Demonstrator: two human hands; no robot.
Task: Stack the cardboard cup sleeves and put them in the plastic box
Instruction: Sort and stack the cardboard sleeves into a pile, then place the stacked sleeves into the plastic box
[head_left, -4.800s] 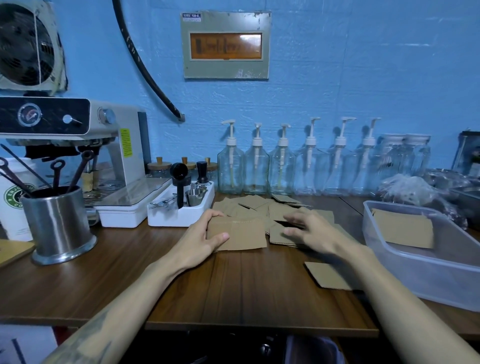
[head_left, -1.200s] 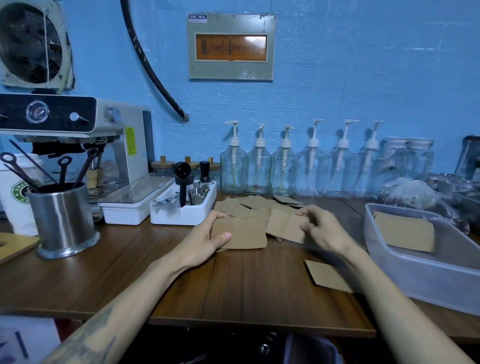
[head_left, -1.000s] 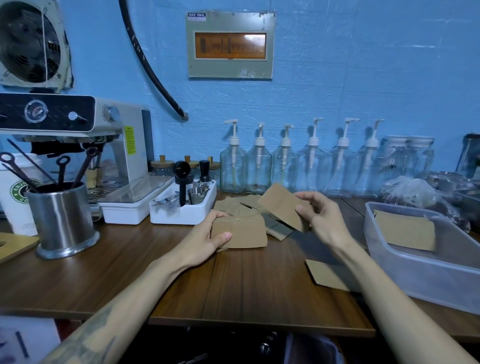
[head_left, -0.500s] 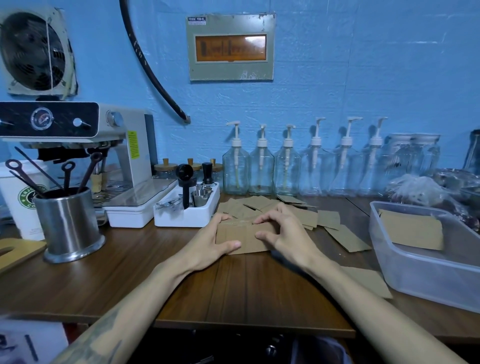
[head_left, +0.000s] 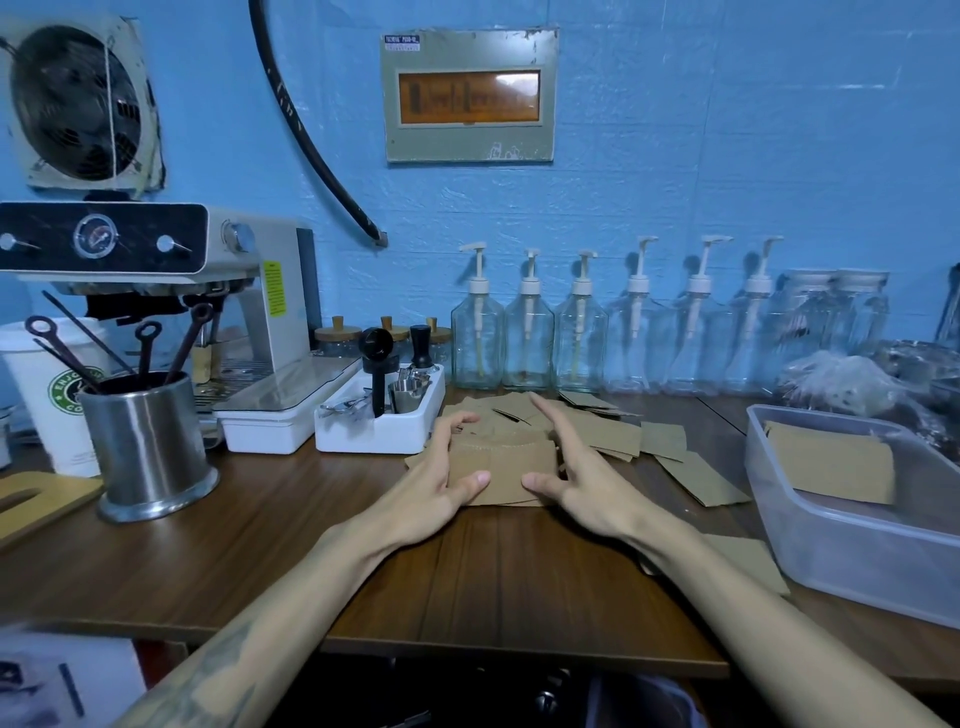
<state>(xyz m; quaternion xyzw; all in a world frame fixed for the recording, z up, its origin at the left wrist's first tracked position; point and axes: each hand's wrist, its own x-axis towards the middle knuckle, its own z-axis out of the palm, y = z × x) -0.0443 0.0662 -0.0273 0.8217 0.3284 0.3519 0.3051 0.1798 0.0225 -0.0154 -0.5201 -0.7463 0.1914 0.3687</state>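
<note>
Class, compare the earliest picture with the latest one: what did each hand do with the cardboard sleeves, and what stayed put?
The right hand lifted a sleeve from the loose pile, carried it left onto the stack, and now rests at the stack's right edge, fingers extended. The left hand kept gripping the stack's left side. The plastic box and the sleeve inside it stayed put.

Café prep counter: espresso machine (head_left: 156, 291), pump syrup bottles (head_left: 527, 338), branded paper cup (head_left: 52, 395).

Six pump bottles (head_left: 530, 338), two hands (head_left: 436, 488).
</note>
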